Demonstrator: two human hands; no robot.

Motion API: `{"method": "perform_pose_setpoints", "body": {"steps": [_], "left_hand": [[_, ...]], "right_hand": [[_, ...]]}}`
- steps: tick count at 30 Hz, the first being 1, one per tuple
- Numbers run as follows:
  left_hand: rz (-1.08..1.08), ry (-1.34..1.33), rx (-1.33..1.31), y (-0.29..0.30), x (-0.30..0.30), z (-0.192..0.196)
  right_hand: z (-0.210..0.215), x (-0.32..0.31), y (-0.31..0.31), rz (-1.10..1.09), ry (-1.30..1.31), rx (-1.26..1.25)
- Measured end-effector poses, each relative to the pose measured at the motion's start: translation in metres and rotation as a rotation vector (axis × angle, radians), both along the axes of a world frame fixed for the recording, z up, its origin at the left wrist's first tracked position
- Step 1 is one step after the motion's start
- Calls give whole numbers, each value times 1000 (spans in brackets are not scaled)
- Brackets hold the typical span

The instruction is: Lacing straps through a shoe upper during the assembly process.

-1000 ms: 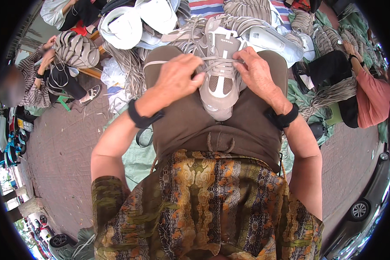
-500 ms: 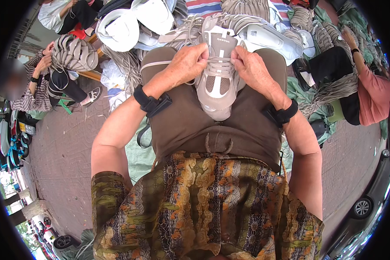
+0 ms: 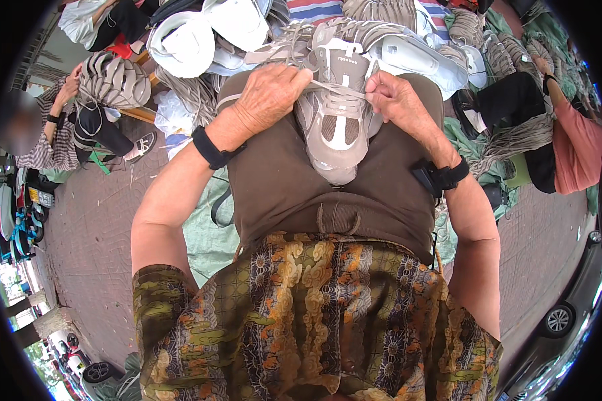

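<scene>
A beige and grey sneaker (image 3: 336, 144) with mesh panels and white strips rests between my thighs, toe toward me. Flat beige shoelace (image 3: 344, 89) runs across its tongue through the side loops. My left hand (image 3: 273, 98) has its fingers closed on one stretch of lace, drawn taut to the left of the shoe. On the other side, my right hand (image 3: 400, 103) pinches lace close to the right eyelets. A loose length of lace trails over my left thigh. The exact fingertip grips are partly hidden.
Stacked beige shoe uppers (image 3: 374, 33) and white shoe forms (image 3: 180, 43) lie beyond my knees. A white plastic bag (image 3: 174, 113) is at left. Other people work on both sides, one near hanging shoe uppers (image 3: 113, 80). A dark car (image 3: 568, 301) stands at lower right.
My left hand has moved left and away from the shoe, drawing lace out taut. My right hand has shifted slightly right. The sneaker stays between my thighs.
</scene>
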State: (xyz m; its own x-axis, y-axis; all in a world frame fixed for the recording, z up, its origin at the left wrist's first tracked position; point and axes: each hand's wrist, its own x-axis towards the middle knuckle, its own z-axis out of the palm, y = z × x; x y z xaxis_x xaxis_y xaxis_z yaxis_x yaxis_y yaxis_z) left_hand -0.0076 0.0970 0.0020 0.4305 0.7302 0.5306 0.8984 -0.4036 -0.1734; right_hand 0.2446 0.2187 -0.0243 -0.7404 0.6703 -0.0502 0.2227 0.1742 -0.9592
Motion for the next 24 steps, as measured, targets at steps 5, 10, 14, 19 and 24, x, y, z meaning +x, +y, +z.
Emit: {"method": "perform_pose_setpoints", "body": {"steps": [5, 10, 14, 19, 24], "left_hand": [[121, -69, -18, -2, 6, -12], [171, -82, -78, -1, 0, -20], [153, -135, -108, -1, -1, -14], [82, -356, -30, -15, -4, -3], [-88, -696, -240, -3, 9, -37]], "right_hand": [[3, 1, -8, 30, 20, -84], [-4, 34, 15, 7, 160, -214], [14, 67, 28, -143, 199, -285], [52, 98, 19, -213, 244, -297], [42, 177, 20, -327, 280, -284]]}}
